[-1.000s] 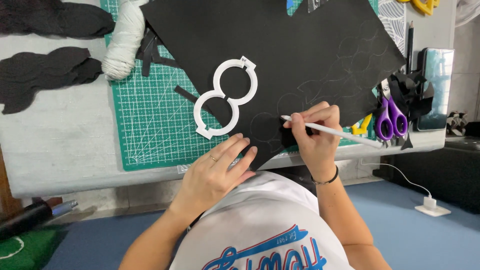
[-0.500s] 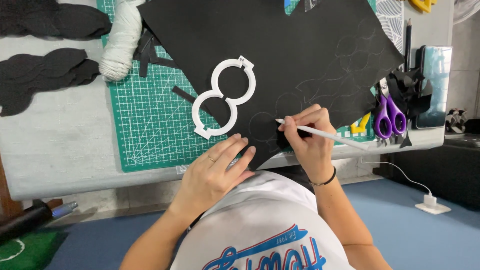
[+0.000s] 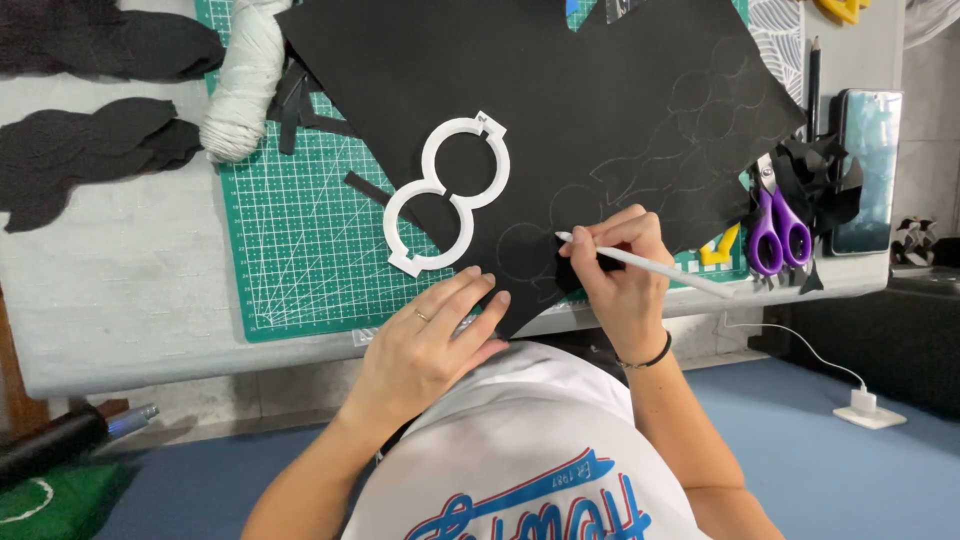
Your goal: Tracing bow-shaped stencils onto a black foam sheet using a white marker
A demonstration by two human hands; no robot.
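A large black sheet (image 3: 560,90) lies across a green cutting mat (image 3: 300,250); faint drawn circles show on it. A white two-ring template (image 3: 447,195) rests on the sheet's left part. My right hand (image 3: 620,280) holds a white pencil (image 3: 650,265), its tip touching the sheet near a drawn circle. My left hand (image 3: 430,340) lies flat with fingers apart on the sheet's near corner at the table edge, just below the template.
Purple-handled scissors (image 3: 775,225) and black scraps (image 3: 815,175) lie at the right, beside a phone (image 3: 868,165) and a pencil (image 3: 812,80). A roll of white yarn (image 3: 245,85) and black cut shapes (image 3: 85,155) sit at the left. A charger (image 3: 868,408) lies on the blue floor.
My right hand has slid the white pencil a little to the left along the sheet. My left hand has stayed pressed on the sheet's near corner.
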